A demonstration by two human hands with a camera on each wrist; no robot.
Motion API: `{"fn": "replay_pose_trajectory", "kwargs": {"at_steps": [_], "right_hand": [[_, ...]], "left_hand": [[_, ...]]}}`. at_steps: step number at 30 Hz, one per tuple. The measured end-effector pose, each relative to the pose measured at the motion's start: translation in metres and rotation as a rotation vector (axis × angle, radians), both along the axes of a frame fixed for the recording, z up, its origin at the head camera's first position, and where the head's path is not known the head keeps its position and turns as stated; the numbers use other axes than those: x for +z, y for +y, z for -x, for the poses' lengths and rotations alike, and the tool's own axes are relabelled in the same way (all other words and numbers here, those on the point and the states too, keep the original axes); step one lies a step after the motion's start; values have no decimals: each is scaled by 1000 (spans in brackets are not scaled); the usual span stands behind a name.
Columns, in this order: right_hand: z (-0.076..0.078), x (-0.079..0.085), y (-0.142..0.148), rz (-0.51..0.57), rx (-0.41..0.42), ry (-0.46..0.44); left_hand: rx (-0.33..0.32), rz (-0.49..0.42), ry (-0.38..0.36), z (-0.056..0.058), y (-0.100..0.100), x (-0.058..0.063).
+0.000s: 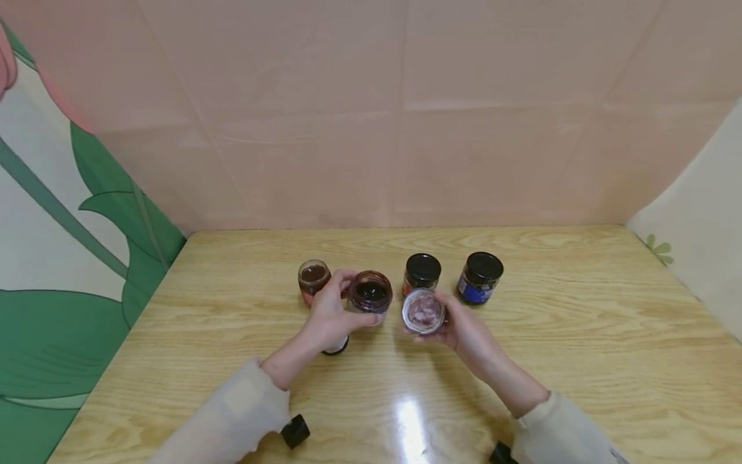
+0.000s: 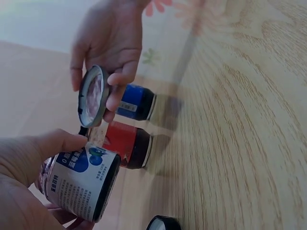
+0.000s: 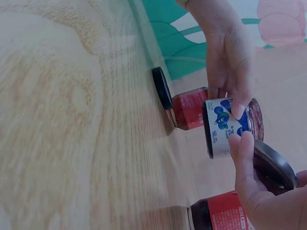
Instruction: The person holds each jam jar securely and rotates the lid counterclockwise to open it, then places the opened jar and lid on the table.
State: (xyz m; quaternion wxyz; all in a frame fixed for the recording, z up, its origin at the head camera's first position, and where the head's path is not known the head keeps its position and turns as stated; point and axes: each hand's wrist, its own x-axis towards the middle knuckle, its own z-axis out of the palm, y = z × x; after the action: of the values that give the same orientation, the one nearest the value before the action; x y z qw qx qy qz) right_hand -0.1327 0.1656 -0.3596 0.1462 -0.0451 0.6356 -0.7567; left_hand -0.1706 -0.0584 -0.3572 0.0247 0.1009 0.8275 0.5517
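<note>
Here, the left hand grips an uncapped jar around its side, with the thumb pressed against the label, and the jar is held up over the wood-grained worktop. Its glass mouth is round and reddish-brown, with dark, glossy contents inside; the label is white with a blue patch and printed blueberries, and a dark band shows below it at the base. Just beside it, the right hand pinches a lid by the edge, its inside turned toward the head camera: a pale disc smeared with pinkish purple, while the outer face is black. A gap separates lid and jar in the head view. To the left of the held jar stands an open jar with a red label and amber-brown contents. Near the left wrist lies a second lid, partly hidden. Behind the right hand stand a red-labelled jar and a blue-labelled jar, both black-capped.
</note>
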Motion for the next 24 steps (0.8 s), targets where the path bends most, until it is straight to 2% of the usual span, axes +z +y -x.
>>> {"fn": "replay_pose_trajectory", "kwargs": {"at_steps": [10,18,24], "right_hand": [[1,-6,-7,-55,-74,-112],[4,-16,-13,-106,-47,-138],[6,-18,-21,-199,-56,-186]], "left_hand": [[58,-3,31,3,9,-8],[129,37,53,9,15,-14],[142,75,44,13,17,-16]]}}
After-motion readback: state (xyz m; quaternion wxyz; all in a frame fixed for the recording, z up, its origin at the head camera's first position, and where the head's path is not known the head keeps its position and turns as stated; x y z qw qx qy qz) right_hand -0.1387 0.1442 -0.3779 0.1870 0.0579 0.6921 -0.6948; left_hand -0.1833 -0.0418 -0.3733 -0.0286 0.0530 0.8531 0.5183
